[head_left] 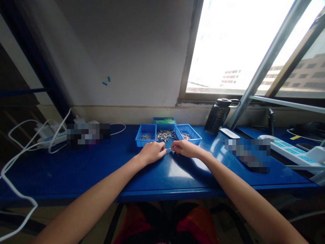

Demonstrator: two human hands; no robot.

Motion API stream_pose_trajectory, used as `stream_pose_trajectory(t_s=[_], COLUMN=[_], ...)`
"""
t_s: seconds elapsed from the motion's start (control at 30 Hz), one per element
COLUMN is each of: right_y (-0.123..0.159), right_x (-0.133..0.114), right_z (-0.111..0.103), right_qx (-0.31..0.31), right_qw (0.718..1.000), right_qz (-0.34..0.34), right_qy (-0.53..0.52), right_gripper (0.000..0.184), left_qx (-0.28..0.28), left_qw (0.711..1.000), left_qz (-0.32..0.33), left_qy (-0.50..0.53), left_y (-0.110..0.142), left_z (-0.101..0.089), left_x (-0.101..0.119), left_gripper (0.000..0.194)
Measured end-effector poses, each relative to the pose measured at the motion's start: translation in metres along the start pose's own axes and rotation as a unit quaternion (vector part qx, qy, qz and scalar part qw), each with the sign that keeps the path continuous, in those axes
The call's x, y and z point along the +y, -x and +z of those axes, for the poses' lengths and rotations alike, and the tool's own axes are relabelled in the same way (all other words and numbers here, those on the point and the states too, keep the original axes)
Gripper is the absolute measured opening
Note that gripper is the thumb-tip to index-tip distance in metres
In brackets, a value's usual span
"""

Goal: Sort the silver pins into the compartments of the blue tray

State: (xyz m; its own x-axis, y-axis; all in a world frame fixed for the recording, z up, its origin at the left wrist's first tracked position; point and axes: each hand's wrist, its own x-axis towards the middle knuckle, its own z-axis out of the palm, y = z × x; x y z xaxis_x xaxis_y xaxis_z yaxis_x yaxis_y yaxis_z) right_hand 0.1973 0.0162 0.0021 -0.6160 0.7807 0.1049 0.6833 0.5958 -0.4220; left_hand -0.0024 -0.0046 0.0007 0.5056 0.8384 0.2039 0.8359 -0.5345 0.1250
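Observation:
Between my two hands, just above the blue desk, is a small thin silvery metal piece (169, 148). Its kind is too small to make out. My left hand (151, 152) is closed, with thumb and fingertips pinching the piece's left end. From the other side, my right hand (186, 148) pinches its right end, fingers bent. Right behind the hands lies a heap of slim metal pieces (166, 135). A blue tray (148, 128) to the left and another blue tray (194, 132) to the right each hold similar pieces.
A small blue box (157, 120) with green items stands against the wall. On the right are a black bottle (217, 115), a white flat object (230, 133) and a power strip (286, 149). White cables (19, 193) trail at left. Blurred objects lie on both sides.

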Motion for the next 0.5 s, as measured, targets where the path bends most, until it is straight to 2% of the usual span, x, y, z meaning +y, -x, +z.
stream_pose_trajectory(t_s=[0.5], right_y=[-0.0014], right_x=[0.0020], right_z=[0.0013], right_qx=[0.005], right_qw=[1.000], right_qz=[-0.008], right_qy=[0.007], right_gripper=[0.018], left_qx=[-0.006], left_qw=[1.000], left_qz=[0.001], left_qy=[-0.010], left_y=[-0.0001], left_z=[0.0003], left_x=[-0.0006], left_gripper=[0.032])
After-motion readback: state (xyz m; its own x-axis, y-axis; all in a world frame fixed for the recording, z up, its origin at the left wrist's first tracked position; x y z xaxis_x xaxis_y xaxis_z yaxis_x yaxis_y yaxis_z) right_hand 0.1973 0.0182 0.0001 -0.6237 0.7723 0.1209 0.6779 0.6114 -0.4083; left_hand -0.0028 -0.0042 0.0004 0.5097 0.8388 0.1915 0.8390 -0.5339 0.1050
